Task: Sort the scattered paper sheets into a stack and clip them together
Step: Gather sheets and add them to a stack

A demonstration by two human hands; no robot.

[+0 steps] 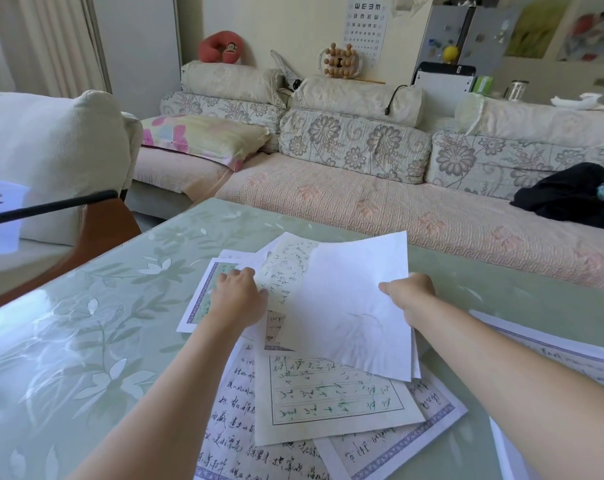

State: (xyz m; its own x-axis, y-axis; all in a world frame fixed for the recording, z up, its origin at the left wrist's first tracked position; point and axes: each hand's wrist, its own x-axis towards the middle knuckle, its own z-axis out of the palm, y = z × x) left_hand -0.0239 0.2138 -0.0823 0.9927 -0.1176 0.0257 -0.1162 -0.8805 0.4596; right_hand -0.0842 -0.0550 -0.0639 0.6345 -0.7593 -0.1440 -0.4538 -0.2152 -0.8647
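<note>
Several paper sheets with handwriting lie scattered and overlapping on the green glass table [86, 306]. My right hand [409, 294] pinches the right edge of a blank white sheet [349, 306] and holds it lifted and tilted above the pile. My left hand [240, 294] rests on the sheets at the pile's far left, its fingers on a purple-bordered sheet [198, 299] and a cream lined sheet [286, 268]. Nearer me lie a green-lined sheet [328, 400] and other bordered sheets [414, 441]. No clip is visible.
More sheets [553, 355] lie at the table's right edge. A floral sofa [362, 188] runs behind the table with a black garment [567, 195] on it. A white cushion [51, 150] and a black rod [51, 206] sit at the left.
</note>
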